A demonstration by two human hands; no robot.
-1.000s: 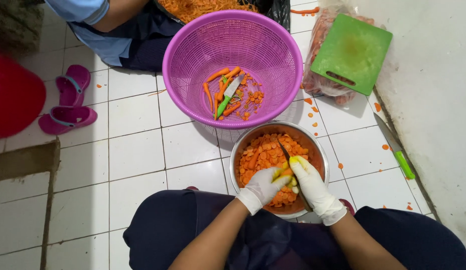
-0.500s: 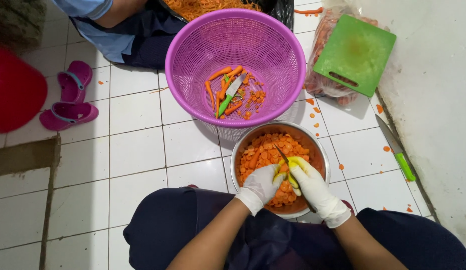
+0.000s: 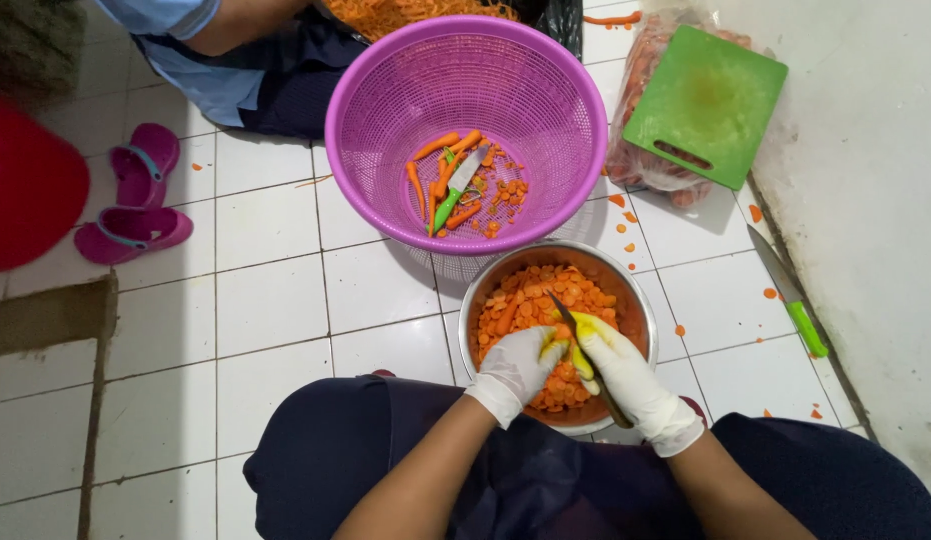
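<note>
Both my hands wear white gloves and meet over a metal bowl [image 3: 483, 282] filled with orange carrot slices [image 3: 520, 305]. My left hand [image 3: 518, 368] grips a piece of carrot, mostly hidden under the fingers. My right hand [image 3: 625, 378] holds a knife [image 3: 575, 335] whose dark blade points away from me across the slices, against the carrot piece. Beyond the bowl stands a purple plastic basket [image 3: 385, 120] with a few whole carrots [image 3: 440, 165], carrot bits and a green-handled peeler [image 3: 455, 188] on its bottom.
A green cutting board [image 3: 707, 100] lies on a plastic bag of carrots [image 3: 635, 160] at the right. A green-handled knife [image 3: 790, 295] lies by the wall. Pink sandals [image 3: 135, 195] and a red tub [image 3: 25, 185] sit left. Another person [image 3: 215, 60] sits beyond the basket.
The view has shifted slightly; my hands stay over the bowl, with the knife blade working at the carrot piece in nearly the same spot.
</note>
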